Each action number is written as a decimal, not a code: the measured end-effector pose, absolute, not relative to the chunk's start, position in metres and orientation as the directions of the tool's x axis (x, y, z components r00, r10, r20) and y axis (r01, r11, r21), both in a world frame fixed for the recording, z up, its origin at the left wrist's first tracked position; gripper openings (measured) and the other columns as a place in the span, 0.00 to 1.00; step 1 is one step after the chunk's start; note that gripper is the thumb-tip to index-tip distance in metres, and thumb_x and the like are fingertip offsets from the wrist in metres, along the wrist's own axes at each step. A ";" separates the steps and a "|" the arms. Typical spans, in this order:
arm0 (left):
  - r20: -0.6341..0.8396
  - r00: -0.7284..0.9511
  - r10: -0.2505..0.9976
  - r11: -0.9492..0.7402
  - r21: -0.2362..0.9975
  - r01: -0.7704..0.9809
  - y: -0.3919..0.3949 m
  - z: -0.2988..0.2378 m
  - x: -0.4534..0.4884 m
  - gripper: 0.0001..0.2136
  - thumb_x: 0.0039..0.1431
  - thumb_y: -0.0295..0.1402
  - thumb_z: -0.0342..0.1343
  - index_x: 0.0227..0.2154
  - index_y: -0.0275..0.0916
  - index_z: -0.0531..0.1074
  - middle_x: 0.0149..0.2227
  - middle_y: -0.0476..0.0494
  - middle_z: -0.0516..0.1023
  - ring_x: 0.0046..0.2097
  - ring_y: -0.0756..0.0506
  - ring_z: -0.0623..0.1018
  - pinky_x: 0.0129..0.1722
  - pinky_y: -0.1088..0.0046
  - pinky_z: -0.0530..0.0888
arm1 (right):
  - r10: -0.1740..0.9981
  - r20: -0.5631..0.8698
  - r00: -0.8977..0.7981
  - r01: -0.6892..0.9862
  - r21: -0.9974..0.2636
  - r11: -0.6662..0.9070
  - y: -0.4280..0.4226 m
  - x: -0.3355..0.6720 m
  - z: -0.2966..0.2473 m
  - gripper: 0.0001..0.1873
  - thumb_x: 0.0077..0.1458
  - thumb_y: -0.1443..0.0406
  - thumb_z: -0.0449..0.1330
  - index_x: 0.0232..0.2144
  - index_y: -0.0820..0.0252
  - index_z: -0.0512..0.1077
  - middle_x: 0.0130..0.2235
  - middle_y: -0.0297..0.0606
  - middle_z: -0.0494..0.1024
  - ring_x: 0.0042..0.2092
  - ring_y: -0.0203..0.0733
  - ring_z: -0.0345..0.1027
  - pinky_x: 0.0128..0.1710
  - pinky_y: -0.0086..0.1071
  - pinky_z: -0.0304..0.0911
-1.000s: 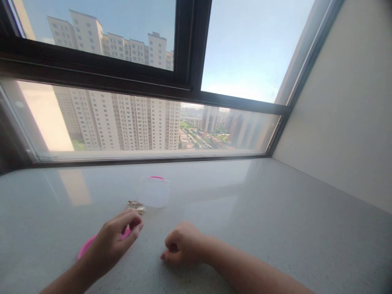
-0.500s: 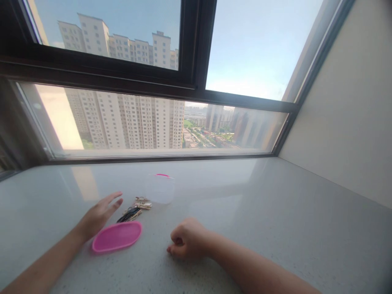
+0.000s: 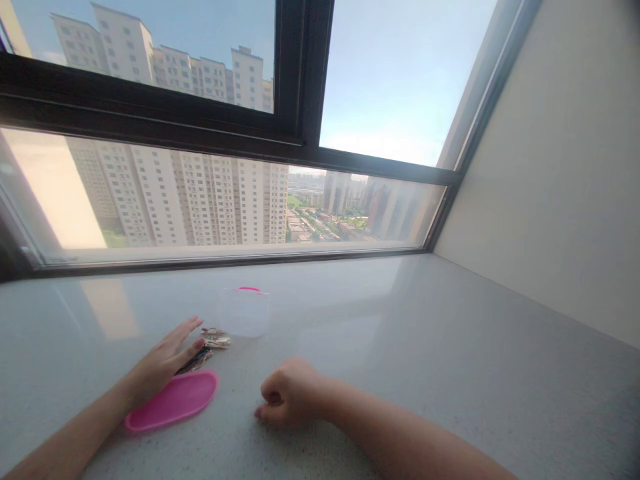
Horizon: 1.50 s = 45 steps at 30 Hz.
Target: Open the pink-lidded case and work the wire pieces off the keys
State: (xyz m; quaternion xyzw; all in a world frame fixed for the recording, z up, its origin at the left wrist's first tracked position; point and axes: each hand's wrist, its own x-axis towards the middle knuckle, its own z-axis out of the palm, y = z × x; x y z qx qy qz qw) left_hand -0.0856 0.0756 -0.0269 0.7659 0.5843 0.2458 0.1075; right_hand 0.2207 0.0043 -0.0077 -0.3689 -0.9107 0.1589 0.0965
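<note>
My left hand [image 3: 163, 359] is open, its fingers stretched out beside a small pile of thin dark and pale things [image 3: 210, 345] whose kind I cannot make out. The thumb partly covers this pile. Just below the hand, a pink oval lid-like tray [image 3: 176, 403] lies on the pale countertop, its left edge close to my wrist. My right hand [image 3: 287, 392] rests on the counter as a loose fist, right of the tray and apart from it. Nothing shows in its curled fingers. Behind the pile stands a clear box [image 3: 246, 315] with a pink strip on its top edge.
The pale speckled counter [image 3: 380, 373] runs up to a dark-framed window [image 3: 225, 263] with tall buildings outside. A plain wall [image 3: 560, 200] closes off the right side.
The whole view has shifted, so most things appear further left. My left hand has come closer to the pile and now overlaps part of it and of the pink tray. My right fist stays put.
</note>
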 end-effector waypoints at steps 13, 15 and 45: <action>0.100 0.306 0.947 -0.322 0.299 0.898 0.060 -0.017 -0.059 0.35 0.59 0.51 0.43 0.61 0.30 0.53 0.64 0.33 0.52 0.64 0.36 0.55 0.61 0.55 0.56 | 0.713 0.049 -0.699 0.665 -0.320 0.675 0.005 0.219 -0.008 0.16 0.48 0.56 0.58 0.17 0.58 0.61 0.17 0.25 0.52 0.22 0.31 0.43 0.23 0.27 0.41; 0.121 0.316 0.941 -0.338 0.291 0.895 0.058 -0.017 -0.056 0.33 0.59 0.49 0.44 0.62 0.32 0.53 0.64 0.33 0.54 0.64 0.35 0.56 0.60 0.54 0.58 | 0.712 0.054 -0.700 0.665 -0.314 0.678 0.004 0.219 -0.009 0.16 0.48 0.55 0.57 0.18 0.58 0.62 0.17 0.25 0.53 0.22 0.31 0.43 0.23 0.27 0.41; 0.109 0.385 0.916 -0.398 0.364 0.842 0.051 -0.019 -0.050 0.26 0.61 0.48 0.43 0.55 0.39 0.66 0.62 0.38 0.62 0.63 0.36 0.58 0.60 0.58 0.60 | 0.701 0.039 -0.712 0.656 -0.319 0.684 0.004 0.222 -0.007 0.15 0.49 0.56 0.57 0.19 0.58 0.63 0.18 0.25 0.55 0.23 0.31 0.44 0.24 0.26 0.42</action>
